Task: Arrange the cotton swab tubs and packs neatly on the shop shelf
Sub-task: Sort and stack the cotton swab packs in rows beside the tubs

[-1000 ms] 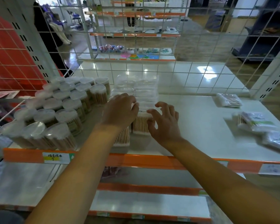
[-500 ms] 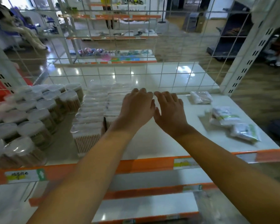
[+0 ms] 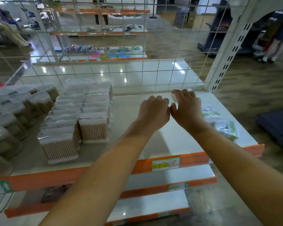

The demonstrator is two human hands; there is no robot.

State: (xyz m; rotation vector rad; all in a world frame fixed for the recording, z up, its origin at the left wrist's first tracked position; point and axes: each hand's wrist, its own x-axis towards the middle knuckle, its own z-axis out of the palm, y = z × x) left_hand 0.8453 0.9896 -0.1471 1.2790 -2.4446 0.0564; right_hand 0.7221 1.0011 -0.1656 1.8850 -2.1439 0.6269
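White shelf board (image 3: 163,144) with an orange front lip fills our view, wire mesh (image 3: 153,70) behind it and shop floor beyond. We take the green-and-white cotton swab packs (image 3: 225,126) as our landmark: they lie loose and askew at the shelf's far right end, one just behind the other.

Our right hand (image 3: 187,108) hovers just left of those packs, fingers curled downward, gripping nothing we can see. A small clear pack (image 3: 174,97) peeks out under its fingertips towards the mesh; whether we touch it, we cannot tell. Our left hand (image 3: 153,111) sits next along, thumb nearly meeting the right thumb, also loosely curled and empty.

Well left of the landmark stand the neat rows of square swab packs (image 3: 82,118), and further left again the round tubs (image 3: 20,108), already blocked together.

So the loose packs lie to the right of both hands, and the right hand is plainly nearer. Their long sides seem to run roughly front to back, slightly skewed. We judge the next reach goes rightward, then a carry back across the bare middle towards the rows.
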